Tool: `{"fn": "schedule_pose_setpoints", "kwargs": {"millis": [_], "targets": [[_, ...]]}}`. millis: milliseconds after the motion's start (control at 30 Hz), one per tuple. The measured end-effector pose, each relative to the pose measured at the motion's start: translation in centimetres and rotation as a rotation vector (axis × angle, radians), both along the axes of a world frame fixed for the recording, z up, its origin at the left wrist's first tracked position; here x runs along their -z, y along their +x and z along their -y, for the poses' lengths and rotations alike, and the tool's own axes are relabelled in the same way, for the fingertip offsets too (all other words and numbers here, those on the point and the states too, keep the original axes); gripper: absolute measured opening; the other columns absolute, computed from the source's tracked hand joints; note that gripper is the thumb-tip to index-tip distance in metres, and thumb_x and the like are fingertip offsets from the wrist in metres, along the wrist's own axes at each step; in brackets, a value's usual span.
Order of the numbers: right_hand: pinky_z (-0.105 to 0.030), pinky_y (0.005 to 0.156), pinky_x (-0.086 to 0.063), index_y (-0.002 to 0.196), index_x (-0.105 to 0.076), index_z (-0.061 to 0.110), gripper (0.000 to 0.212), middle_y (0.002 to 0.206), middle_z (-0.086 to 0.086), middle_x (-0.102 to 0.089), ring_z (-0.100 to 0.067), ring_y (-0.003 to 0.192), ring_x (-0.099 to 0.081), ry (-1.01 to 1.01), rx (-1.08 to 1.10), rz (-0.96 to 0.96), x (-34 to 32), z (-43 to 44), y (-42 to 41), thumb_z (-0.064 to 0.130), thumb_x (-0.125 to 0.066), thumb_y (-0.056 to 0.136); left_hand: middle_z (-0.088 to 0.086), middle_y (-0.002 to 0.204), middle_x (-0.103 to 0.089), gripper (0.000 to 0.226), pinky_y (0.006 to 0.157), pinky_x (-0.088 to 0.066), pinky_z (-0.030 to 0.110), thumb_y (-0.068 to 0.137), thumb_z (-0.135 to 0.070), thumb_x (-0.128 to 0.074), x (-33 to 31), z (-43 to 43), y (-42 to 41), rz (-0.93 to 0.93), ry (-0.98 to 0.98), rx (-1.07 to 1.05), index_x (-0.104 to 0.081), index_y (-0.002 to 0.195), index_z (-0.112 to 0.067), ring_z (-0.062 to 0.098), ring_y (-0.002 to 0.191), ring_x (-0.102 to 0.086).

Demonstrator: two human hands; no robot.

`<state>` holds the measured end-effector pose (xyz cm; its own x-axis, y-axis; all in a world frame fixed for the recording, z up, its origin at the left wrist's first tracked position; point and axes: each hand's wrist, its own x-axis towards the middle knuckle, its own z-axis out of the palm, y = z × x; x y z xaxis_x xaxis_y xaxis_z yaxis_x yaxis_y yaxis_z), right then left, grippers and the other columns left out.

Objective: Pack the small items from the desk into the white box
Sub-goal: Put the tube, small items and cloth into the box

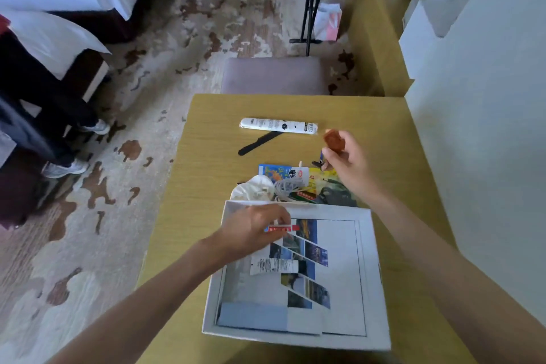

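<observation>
Left hand (254, 230): small red-and-white tube (285, 228) is pinched over the far-left corner of the white square cardboard box (367, 260).
Right hand (348, 162): orange-brown packet (334, 140) is gripped above the yellow wooden desk (212, 133).
Box: set at the desk's near edge; white printed tube (273, 265) is seen inside.
Far rim: touched by the heap of mask, cable and colourful packets (283, 183).
Far desk: long white wrapper (277, 125) and black flat stick (260, 142) are laid there, apart from the heap.

The box (370, 275) sits at the worktop's (212, 133) near edge, a tube (273, 265) lying in it. Just behind the box is a heap of small items (295, 183); farther back a long packet (277, 126), a flat stick (260, 142) just before it. A chair (273, 75) stands behind the worktop
</observation>
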<state>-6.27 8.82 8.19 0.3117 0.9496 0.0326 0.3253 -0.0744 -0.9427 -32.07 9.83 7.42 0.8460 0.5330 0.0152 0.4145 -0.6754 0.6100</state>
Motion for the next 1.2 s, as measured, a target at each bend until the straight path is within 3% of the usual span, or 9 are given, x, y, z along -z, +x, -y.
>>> {"fn": "schedule_pose_setpoints", "kwargs": {"millis": [100, 200, 267, 433, 633, 733, 833, 1033, 1200], "targets": [[-0.017, 0.070, -0.054, 0.118, -0.055, 0.015, 0.023, 0.093, -0.004, -0.067, -0.003, 0.074, -0.065, 0.033, -0.090, -0.133, -2.5, 4.0, -0.3, 0.015, -0.060, 0.095, -0.006, 0.102, -0.070, 0.020, 0.075, -0.051, 0.030, 0.087, -0.034, -0.064, 2.2, 3.1, 0.2, -0.196, -0.018, 0.035, -0.064, 0.103, -0.021, 0.012, 0.089, -0.064], [-0.022, 0.073, -0.056, 0.115, -0.057, 0.025, 0.024, 0.095, -0.008, -0.068, -0.011, 0.076, -0.068, 0.014, -0.197, -0.263, -3.9, 7.4, -0.8, 0.016, -0.062, 0.094, -0.004, 0.097, -0.071, 0.020, 0.075, -0.049, 0.025, 0.085, -0.033, -0.066, 3.6, 5.1, 0.0, -0.281, 0.007, 0.019, -0.065, 0.100, -0.019, 0.013, 0.088, -0.064], [-0.025, 0.075, -0.057, 0.113, -0.058, 0.030, 0.025, 0.099, -0.008, -0.069, -0.013, 0.078, -0.070, -0.040, -0.252, -0.272, -3.8, 9.1, -1.3, 0.017, -0.064, 0.092, -0.001, 0.094, -0.070, 0.022, 0.070, -0.043, 0.020, 0.084, -0.036, -0.067, 4.1, 6.2, -0.1, -0.306, -0.004, -0.013, -0.065, 0.096, -0.018, 0.015, 0.085, -0.064], [-0.034, 0.078, -0.058, 0.116, -0.057, 0.018, 0.024, 0.094, -0.005, -0.064, -0.018, 0.072, -0.070, -0.142, -0.363, -0.256, -1.0, 11.6, -3.1, 0.013, -0.062, 0.093, -0.001, 0.096, -0.066, 0.020, 0.069, -0.042, 0.025, 0.087, -0.037, -0.061, 4.4, 8.1, -0.4, -0.391, 0.078, -0.066, -0.063, 0.094, -0.018, 0.016, 0.090, -0.061], [-0.038, 0.079, -0.056, 0.117, -0.059, 0.016, 0.027, 0.095, -0.003, -0.067, -0.017, 0.076, -0.069, -0.217, -0.431, 0.023, 3.6, 12.5, -6.0, 0.014, -0.066, 0.091, 0.007, 0.092, -0.069, 0.016, 0.069, -0.053, 0.038, 0.086, -0.009, -0.056, 3.5, 8.5, -1.4, -0.210, 0.192, -0.194, -0.068, 0.097, -0.009, 0.026, 0.084, -0.063], [-0.025, 0.084, -0.048, 0.124, -0.060, 0.022, 0.035, 0.110, 0.001, -0.067, -0.013, 0.095, -0.062, -0.248, -0.544, 0.255, 4.8, 12.6, -6.2, 0.018, -0.067, 0.090, 0.005, 0.078, -0.068, 0.015, 0.053, -0.054, 0.037, 0.079, -0.003, -0.059, 2.2, 7.6, -1.5, -0.214, 0.411, -0.261, -0.068, 0.088, -0.011, 0.025, 0.070, -0.064], [-0.026, 0.082, -0.047, 0.130, -0.058, 0.022, 0.037, 0.111, 0.001, -0.063, -0.016, 0.094, -0.060, -0.247, -0.659, 0.492, 4.9, 12.5, -5.7, 0.018, -0.062, 0.093, 0.003, 0.068, -0.067, 0.013, 0.042, -0.051, 0.032, 0.072, 0.000, -0.065, 1.0, 6.1, -1.2, -0.145, 0.510, -0.361, -0.067, 0.079, -0.010, 0.025, 0.060, -0.062], [-0.013, 0.069, -0.047, 0.116, -0.066, 0.022, 0.028, 0.098, 0.013, -0.066, -0.007, 0.084, -0.063, -0.106, -0.504, 0.279, 1.7, 10.2, -4.3, 0.029, -0.067, 0.090, 0.001, 0.082, -0.068, 0.012, 0.049, -0.041, 0.026, 0.083, -0.008, -0.055, -0.2, 0.5, -0.2, -0.100, 0.451, -0.460, -0.065, 0.088, -0.011, 0.022, 0.079, -0.060], [-0.010, 0.068, -0.046, 0.115, -0.067, 0.014, 0.023, 0.096, 0.005, -0.069, -0.001, 0.084, -0.061, -0.076, -0.400, 0.337, 0.8, 4.6, -3.6, 0.020, -0.062, 0.093, -0.007, 0.101, -0.066, 0.019, 0.058, -0.044, 0.025, 0.090, -0.022, -0.049, 1.1, -6.8, 0.3, -0.194, 0.004, -0.563, -0.063, 0.101, -0.024, 0.015, 0.079, -0.060]]}}
